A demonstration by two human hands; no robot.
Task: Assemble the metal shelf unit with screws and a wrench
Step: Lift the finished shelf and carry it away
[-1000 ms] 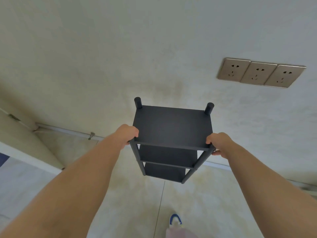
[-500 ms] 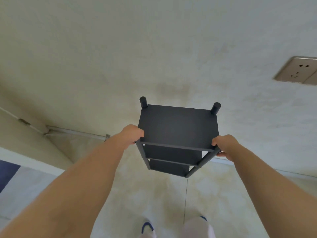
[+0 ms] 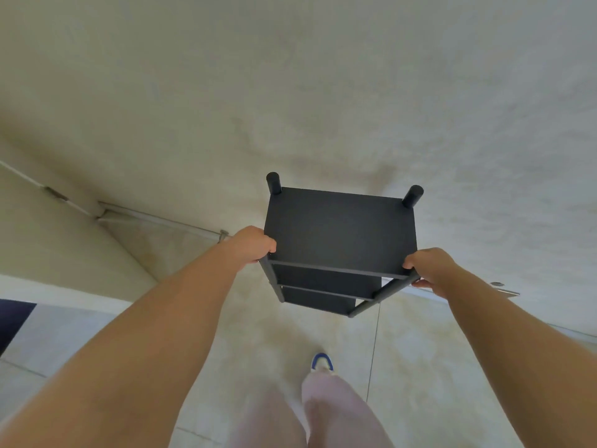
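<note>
Left hand (image 3: 255,244) and right hand (image 3: 429,266) are gripping the near posts of the shelf (image 3: 339,231); its far edge is sitting close to the wall (image 3: 323,92).

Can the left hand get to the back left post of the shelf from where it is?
Probably yes. The left hand grips the front left corner of the shelf, and the top board between it and the back left post is bare. It would have to release its grip first, leaving the right hand holding alone.

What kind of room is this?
Probably an indoor room or hallway, near a corner: a plain painted wall, a pale tiled floor, and a black shelf unit held beside the wall.
</note>
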